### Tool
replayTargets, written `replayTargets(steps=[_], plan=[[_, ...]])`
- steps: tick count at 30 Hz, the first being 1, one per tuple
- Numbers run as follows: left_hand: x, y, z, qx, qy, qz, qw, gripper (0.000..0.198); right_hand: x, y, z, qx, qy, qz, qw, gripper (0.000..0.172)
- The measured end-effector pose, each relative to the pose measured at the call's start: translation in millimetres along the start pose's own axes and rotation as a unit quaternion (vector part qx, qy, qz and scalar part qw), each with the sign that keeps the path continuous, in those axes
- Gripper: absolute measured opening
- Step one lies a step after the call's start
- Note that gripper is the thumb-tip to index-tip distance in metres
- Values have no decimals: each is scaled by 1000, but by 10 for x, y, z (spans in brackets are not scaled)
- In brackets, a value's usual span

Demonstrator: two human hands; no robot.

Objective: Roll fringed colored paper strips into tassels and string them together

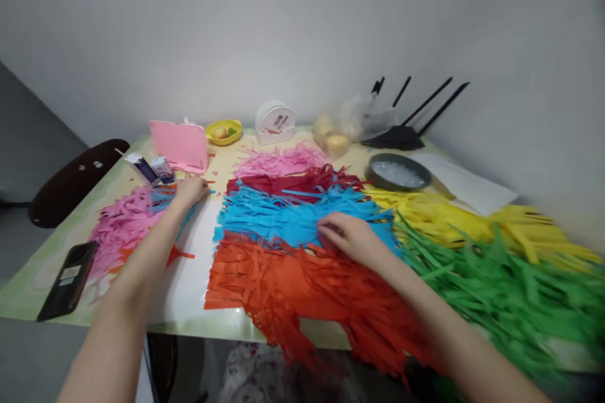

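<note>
The blue fringe (265,217), a papery sheet cut into thin ruffled strips, lay across the middle of the table (35,283), between a dark red fringe (269,186) and an orange fringe (293,277) whose loose ends drooped past the near edge. The person's right hand (341,234) was at the border of blue and orange, fingers bent toward the thumb; whether they pinched a strip could not be made out. The left hand (191,190) reached to the far end of a tangled, pink heap (127,220) mixed with blue and orange. Its fingers curled downward (narrow strip ends poked out beside them), but its grip, too, was unclear. To the right sprawled a yellow fringe (439,220) and a shaggy green fringe (496,293). Farther out were a round, dark bowl (394,187) of translucent whitish stuff, a flat, glossy phone (69,283) and an upright pink panel (179,146).
</note>
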State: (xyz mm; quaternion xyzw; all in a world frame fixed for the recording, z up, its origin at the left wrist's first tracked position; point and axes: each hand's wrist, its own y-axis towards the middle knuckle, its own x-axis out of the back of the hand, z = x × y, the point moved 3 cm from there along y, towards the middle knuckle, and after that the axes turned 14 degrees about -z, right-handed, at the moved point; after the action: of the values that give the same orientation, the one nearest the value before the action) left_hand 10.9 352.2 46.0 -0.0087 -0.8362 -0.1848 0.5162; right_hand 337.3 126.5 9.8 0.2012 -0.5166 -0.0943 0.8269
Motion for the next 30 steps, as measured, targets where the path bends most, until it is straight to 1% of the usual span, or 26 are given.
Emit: replayTargets(steps=[1, 3, 6, 8, 9, 10, 11, 13, 14, 16, 17, 19, 21, 23, 25, 28, 30], plan=[[13, -52, -67, -10, 30, 1, 999, 24, -50, 1, 4, 28, -27, 28, 999, 17], [22, -212, -267, -38, 67, -1, 997, 15, -137, 7, 28, 56, -63, 60, 995, 14], [-72, -563, -722, -98, 73, 21, 992, 18, -215, 37, 73, 67, -105, 68, 990, 11], [-219, -822, -1074, -147, 52, 52, 986, 21, -218, 71, 86, 67, -130, 59, 988, 17], [-311, -947, -1247, -182, 38, 69, 980, 22, -202, 90, 85, 64, -140, 49, 987, 20], [-409, -1065, -1413, -231, 24, 86, 969, 25, -177, 106, 83, 60, -149, 37, 986, 22], [-503, -1160, -1548, -261, 17, 89, 961, 27, -147, 115, 85, 54, -157, 23, 986, 22], [-664, -1269, -1721, -269, 22, 68, 960, 29, -91, 100, 117, 39, -169, -4, 985, 23], [-727, -1284, -1765, -257, 28, 51, 965, 27, -77, 71, 156, 32, -172, -14, 984, 24], [-804, -1258, -1799, -230, 32, 20, 972, 20, -107, -28, 286, 29, -170, -22, 985, 26], [-818, -1226, -1800, -220, 30, 7, 975, 18, -155, -89, 369, 34, -163, -17, 986, 25], [-794, -1149, -1785, -203, 16, -17, 979, 15, -306, -193, 525, 50, -141, 3, 989, 22], [-714, -1076, -1749, -185, -4, -44, 982, 13, -481, -225, 600, 54, -121, 18, 991, 23], [-593, -1015, -1680, -163, -30, -79, 983, 13, -623, -164, 554, 31, -111, 21, 993, 36], [-451, -952, -1553, -133, -61, -122, 982, 12, -710, -59, 424, -4, -108, 23, 994, 46], [-231, -810, -1238, -71, -117, -192, 972, 8, -754, 51, 233, -43, -104, 33, 993, 51], [-81, -675, -979, -22, -152, -232, 960, 7, -757, 60, 176, -53, -100, 38, 993, 55]])
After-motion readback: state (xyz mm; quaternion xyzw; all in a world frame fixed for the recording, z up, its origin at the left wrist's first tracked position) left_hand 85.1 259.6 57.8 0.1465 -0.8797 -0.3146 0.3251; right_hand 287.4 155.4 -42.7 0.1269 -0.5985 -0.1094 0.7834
